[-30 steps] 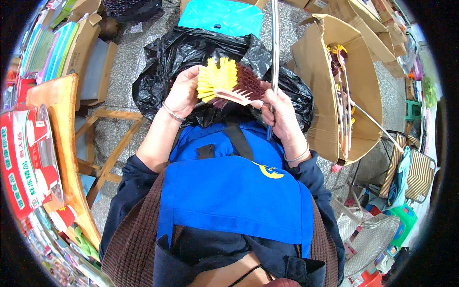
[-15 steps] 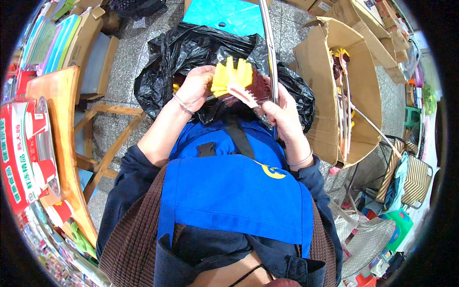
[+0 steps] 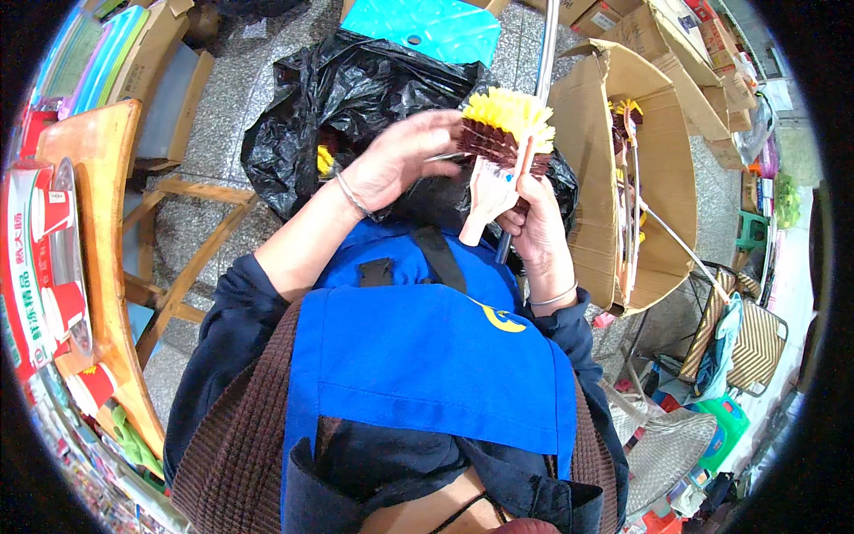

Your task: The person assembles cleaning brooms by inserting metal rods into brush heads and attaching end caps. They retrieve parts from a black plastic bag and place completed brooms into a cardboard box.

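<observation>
A person's right hand [image 3: 532,222] is closed around the pale wooden handle of a brush [image 3: 500,147], holding it up in front of the chest with the yellow and dark red bristles pointing up and away. The left hand [image 3: 398,158] is raised just beside the brush head, fingers loosely curled with the fingertips at the dark bristles; whether they pinch anything cannot be told. Thin bangles sit on both wrists. Below the hands hangs a blue apron [image 3: 427,365] over dark sleeves. Behind the brush lies a crumpled black plastic bag [image 3: 356,89], a little yellow showing inside it. A metal pole [image 3: 547,40] runs upward past the brush head. To the right stands an open cardboard box [image 3: 658,178] with more brushes stacked in it. A wooden stool [image 3: 178,267] and a wooden table edge [image 3: 98,267] stand at left
</observation>
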{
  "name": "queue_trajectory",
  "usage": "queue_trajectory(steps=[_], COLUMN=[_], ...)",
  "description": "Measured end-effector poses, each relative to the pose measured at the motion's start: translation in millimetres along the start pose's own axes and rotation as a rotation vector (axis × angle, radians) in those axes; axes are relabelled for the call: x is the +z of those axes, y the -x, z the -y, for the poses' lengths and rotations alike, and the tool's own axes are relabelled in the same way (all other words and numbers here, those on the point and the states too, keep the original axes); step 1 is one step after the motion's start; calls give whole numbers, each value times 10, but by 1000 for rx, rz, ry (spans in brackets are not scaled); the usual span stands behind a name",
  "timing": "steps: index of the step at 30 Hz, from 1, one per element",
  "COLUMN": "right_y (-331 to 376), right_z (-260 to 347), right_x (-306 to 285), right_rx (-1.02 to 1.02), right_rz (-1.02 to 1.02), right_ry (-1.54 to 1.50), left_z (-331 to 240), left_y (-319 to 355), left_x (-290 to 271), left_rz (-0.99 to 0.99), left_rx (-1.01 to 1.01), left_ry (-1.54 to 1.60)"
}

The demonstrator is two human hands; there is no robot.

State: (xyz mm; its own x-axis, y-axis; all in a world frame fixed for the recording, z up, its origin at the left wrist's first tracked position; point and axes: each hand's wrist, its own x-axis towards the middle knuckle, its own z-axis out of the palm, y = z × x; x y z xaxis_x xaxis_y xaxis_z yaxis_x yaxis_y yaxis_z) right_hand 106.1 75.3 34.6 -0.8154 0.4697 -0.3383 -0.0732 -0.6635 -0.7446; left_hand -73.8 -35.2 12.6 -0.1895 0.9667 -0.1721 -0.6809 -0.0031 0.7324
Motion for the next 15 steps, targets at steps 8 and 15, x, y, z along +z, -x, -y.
queue_trajectory(steps=[8, 15], right_y=[-44, -26], right_z=[-57, 79], right_x=[86, -122], right_rx=[-68, -164], right_rz=[-136, -227], right_ry=[277, 118], left_z=[137, 340], left_y=[45, 53], left_x=[157, -65], left_rz=[235, 230], left_rx=[-61, -53], left_ry=[-354, -1052])
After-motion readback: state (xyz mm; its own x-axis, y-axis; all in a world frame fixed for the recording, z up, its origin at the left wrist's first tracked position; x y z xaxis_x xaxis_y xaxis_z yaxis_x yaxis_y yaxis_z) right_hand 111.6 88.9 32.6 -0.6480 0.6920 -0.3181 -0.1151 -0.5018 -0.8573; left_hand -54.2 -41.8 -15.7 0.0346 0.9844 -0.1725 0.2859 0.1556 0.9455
